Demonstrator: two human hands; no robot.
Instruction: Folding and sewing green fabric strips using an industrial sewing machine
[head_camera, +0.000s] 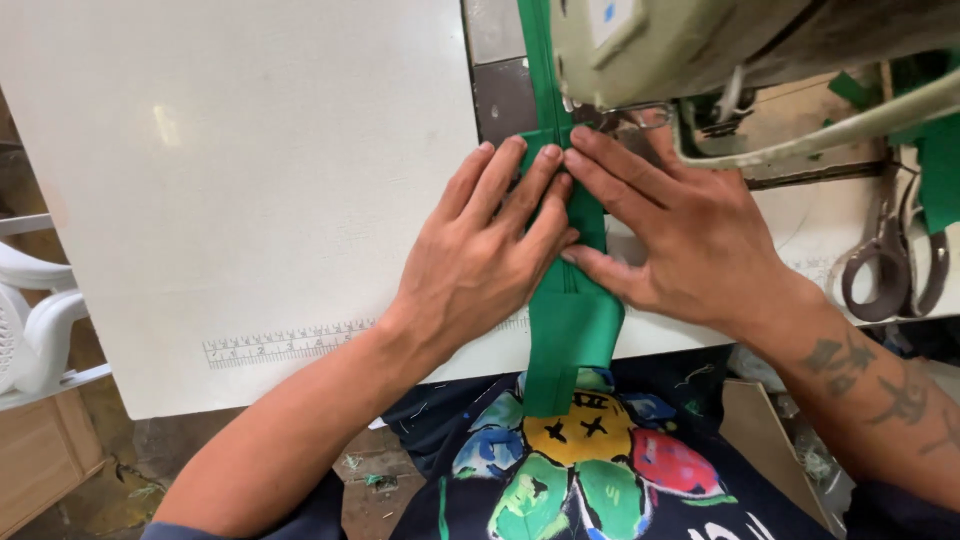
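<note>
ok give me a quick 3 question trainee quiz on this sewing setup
1. True or false: both hands press on the green fabric strip.
2. What lies at the table's right edge? A) scissors B) iron C) spool
3. Which hand is nearer the sewing machine?

Key:
1. True: the left hand and the right hand lie flat on it.
2. A, the scissors on the white table.
3. The right hand.

a plain green fabric strip (570, 310) lies on a white bench (250, 200). grey scissors (890, 260) sit beside a cream sewing machine (680, 45).
</note>
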